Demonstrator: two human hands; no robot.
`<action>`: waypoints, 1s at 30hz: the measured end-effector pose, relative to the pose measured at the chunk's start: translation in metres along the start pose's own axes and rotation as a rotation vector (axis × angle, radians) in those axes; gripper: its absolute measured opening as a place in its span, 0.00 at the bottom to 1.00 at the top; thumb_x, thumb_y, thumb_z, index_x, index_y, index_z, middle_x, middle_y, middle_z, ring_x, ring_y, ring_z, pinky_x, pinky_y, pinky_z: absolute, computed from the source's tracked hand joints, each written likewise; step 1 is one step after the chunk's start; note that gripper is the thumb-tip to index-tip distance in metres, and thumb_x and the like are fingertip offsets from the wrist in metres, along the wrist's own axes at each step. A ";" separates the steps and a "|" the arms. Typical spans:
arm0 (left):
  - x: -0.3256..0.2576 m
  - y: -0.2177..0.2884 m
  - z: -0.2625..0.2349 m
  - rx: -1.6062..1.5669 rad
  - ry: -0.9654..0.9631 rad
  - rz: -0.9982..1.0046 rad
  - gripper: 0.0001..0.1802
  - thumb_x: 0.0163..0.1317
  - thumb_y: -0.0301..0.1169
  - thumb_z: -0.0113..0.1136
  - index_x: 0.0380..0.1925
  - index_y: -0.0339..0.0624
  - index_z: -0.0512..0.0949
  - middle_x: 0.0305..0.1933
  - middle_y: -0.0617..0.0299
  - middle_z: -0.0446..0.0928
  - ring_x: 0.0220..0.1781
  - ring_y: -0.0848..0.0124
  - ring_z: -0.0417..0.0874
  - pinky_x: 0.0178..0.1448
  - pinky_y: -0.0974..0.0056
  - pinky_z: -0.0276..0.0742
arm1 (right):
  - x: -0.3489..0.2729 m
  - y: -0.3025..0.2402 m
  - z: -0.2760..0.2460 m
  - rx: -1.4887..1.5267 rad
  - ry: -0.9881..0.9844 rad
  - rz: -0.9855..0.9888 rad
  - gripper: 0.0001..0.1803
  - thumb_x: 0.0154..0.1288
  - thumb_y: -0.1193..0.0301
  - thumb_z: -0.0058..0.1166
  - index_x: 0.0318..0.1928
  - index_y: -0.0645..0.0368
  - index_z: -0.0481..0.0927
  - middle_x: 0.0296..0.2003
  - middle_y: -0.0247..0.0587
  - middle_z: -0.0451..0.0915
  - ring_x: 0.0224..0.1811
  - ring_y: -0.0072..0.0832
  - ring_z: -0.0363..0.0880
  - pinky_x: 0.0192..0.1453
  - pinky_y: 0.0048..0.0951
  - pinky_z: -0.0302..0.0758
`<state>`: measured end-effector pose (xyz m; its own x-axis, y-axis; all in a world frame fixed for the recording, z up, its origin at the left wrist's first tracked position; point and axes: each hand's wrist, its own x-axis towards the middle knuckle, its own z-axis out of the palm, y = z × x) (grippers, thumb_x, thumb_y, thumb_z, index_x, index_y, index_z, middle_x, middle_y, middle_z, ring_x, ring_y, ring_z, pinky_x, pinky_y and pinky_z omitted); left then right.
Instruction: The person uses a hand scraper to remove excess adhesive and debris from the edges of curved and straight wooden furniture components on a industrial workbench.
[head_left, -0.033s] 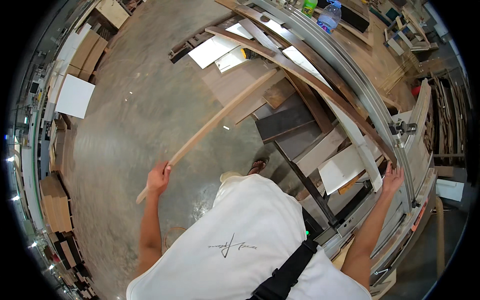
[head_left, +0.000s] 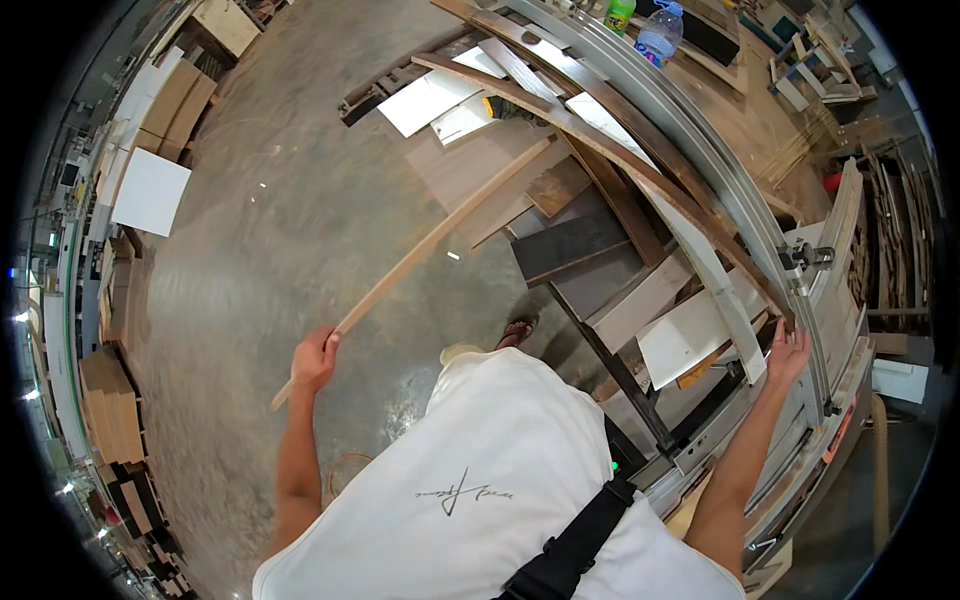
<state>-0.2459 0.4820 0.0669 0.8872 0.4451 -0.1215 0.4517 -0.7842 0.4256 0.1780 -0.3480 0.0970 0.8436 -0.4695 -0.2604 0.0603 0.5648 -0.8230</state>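
Note:
My left hand [head_left: 315, 360] is closed around a long, light-brown wooden strip [head_left: 430, 238] near its lower end. The strip slants up to the right above the floor, its far end by the pile of boards. On the right, my right hand [head_left: 788, 352] has its thumb and fingers about the near end of a long dark-brown wooden strip [head_left: 690, 212]. That strip lies across the pile, alongside a metal rail. Just left of this hand is the end of a narrow white board [head_left: 722, 285].
A metal rail [head_left: 735, 165] with a clamp [head_left: 806, 257] borders the pile on the right. White panels [head_left: 690, 335] and dark boards [head_left: 570, 245] lie beside my legs. Bottles [head_left: 658, 35] stand at the top. Stacked boards [head_left: 112, 405] line the left side.
My left hand and the light-brown strip have dipped very slightly. My right hand stays at the dark-brown strip's end, with hardly any movement.

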 end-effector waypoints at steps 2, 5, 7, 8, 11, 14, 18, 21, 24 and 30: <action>-0.013 -0.018 -0.004 -0.056 -0.099 -0.109 0.23 0.77 0.45 0.49 0.43 0.35 0.82 0.33 0.47 0.84 0.33 0.44 0.84 0.39 0.48 0.78 | 0.010 0.006 0.011 -0.029 -0.012 0.020 0.44 0.76 0.67 0.55 0.79 0.69 0.43 0.77 0.58 0.49 0.80 0.51 0.53 0.82 0.51 0.62; -0.029 -0.033 0.003 -0.387 -0.251 -0.298 0.27 0.78 0.47 0.47 0.40 0.30 0.83 0.28 0.49 0.84 0.28 0.52 0.86 0.35 0.53 0.79 | 0.020 0.020 0.017 -0.065 -0.030 0.116 0.45 0.76 0.66 0.54 0.81 0.64 0.41 0.80 0.60 0.43 0.83 0.50 0.48 0.82 0.52 0.60; -0.029 -0.032 0.008 -0.656 -0.365 -0.432 0.30 0.79 0.48 0.45 0.41 0.28 0.82 0.28 0.50 0.85 0.29 0.56 0.87 0.36 0.55 0.81 | 0.023 0.034 0.016 -0.100 -0.026 0.184 0.44 0.77 0.65 0.52 0.82 0.61 0.41 0.81 0.61 0.41 0.84 0.49 0.46 0.81 0.52 0.59; -0.028 -0.027 0.007 -0.767 -0.429 -0.502 0.31 0.79 0.49 0.44 0.42 0.28 0.82 0.30 0.50 0.85 0.30 0.58 0.87 0.37 0.56 0.82 | 0.020 0.043 0.017 -0.173 -0.008 0.160 0.39 0.79 0.65 0.48 0.81 0.60 0.46 0.81 0.58 0.45 0.82 0.49 0.51 0.79 0.52 0.62; -0.028 -0.003 0.003 -1.069 -0.577 -0.679 0.32 0.80 0.51 0.40 0.47 0.29 0.80 0.34 0.49 0.85 0.34 0.59 0.88 0.41 0.56 0.85 | 0.012 0.067 0.007 -0.444 -0.199 0.104 0.34 0.80 0.63 0.46 0.80 0.56 0.53 0.80 0.51 0.50 0.80 0.48 0.56 0.76 0.52 0.66; -0.027 -0.004 -0.004 -1.149 -0.705 -0.748 0.33 0.81 0.54 0.36 0.53 0.31 0.78 0.39 0.48 0.84 0.37 0.58 0.88 0.45 0.54 0.87 | -0.002 0.098 0.009 -0.487 -0.212 0.148 0.31 0.78 0.62 0.52 0.76 0.54 0.62 0.74 0.44 0.62 0.75 0.44 0.65 0.70 0.50 0.71; -0.022 0.002 0.000 -1.111 -0.729 -0.790 0.34 0.81 0.54 0.37 0.46 0.31 0.81 0.33 0.52 0.84 0.32 0.59 0.86 0.40 0.54 0.86 | -0.047 0.118 0.019 -0.587 -0.228 0.179 0.33 0.74 0.57 0.59 0.74 0.52 0.67 0.70 0.42 0.68 0.67 0.37 0.73 0.64 0.45 0.72; -0.038 -0.010 0.021 -0.589 -0.373 -0.469 0.35 0.78 0.56 0.46 0.35 0.31 0.83 0.23 0.52 0.80 0.26 0.61 0.83 0.33 0.55 0.80 | -0.084 0.136 0.029 -0.656 -0.264 0.226 0.32 0.73 0.57 0.60 0.72 0.53 0.69 0.68 0.39 0.72 0.65 0.35 0.76 0.62 0.42 0.73; -0.065 -0.016 0.048 -0.139 -0.147 -0.244 0.35 0.72 0.59 0.56 0.29 0.31 0.82 0.17 0.50 0.73 0.22 0.60 0.80 0.29 0.54 0.73 | -0.125 0.153 0.034 -0.722 -0.275 0.222 0.28 0.72 0.57 0.61 0.67 0.55 0.75 0.58 0.37 0.80 0.56 0.31 0.82 0.54 0.35 0.78; -0.108 0.035 0.069 -0.098 -0.058 -0.136 0.29 0.67 0.57 0.62 0.40 0.37 0.84 0.30 0.44 0.81 0.31 0.46 0.83 0.35 0.52 0.76 | -0.211 0.169 0.100 -0.703 -0.601 0.246 0.34 0.72 0.54 0.60 0.72 0.55 0.69 0.60 0.41 0.79 0.56 0.31 0.83 0.54 0.34 0.80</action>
<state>-0.3193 0.3763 0.0329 0.8237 0.5162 -0.2346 0.5592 -0.6713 0.4865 0.0634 -0.0854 0.0635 0.9344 0.1450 -0.3252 -0.3248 -0.0277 -0.9454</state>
